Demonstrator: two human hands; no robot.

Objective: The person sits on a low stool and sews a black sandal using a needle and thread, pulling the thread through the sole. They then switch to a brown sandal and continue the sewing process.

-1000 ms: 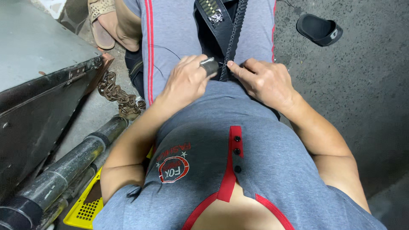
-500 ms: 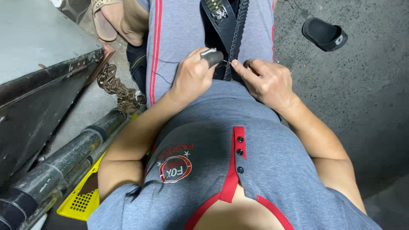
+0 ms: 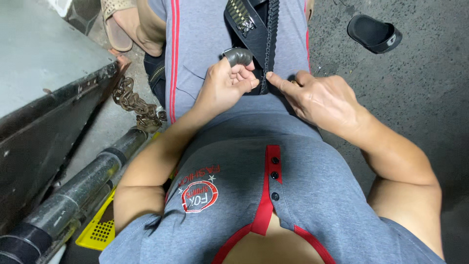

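The black strap (image 3: 254,34) lay along the person's lap, running up between the grey-clad thighs, with a studded metal fitting (image 3: 240,15) at its far end and a fine chain or toothed edge (image 3: 269,44) along its right side; the left hand (image 3: 225,88) was curled shut around a small dark rubbery piece (image 3: 238,56) just left of the strap, thumb and fingers pinching it; the right hand (image 3: 320,100) lay half-open just right of the strap, forefinger stretched to touch its edge, gripping nothing; the strap looked limp and light, likely to flop and twist, so best pinched flat near the stiff fitting; the dark piece seemed soft, bendable and grippy; well right of the strap lay a black sandal (image 3: 375,33); left of it, a rusty chain (image 3: 137,105)
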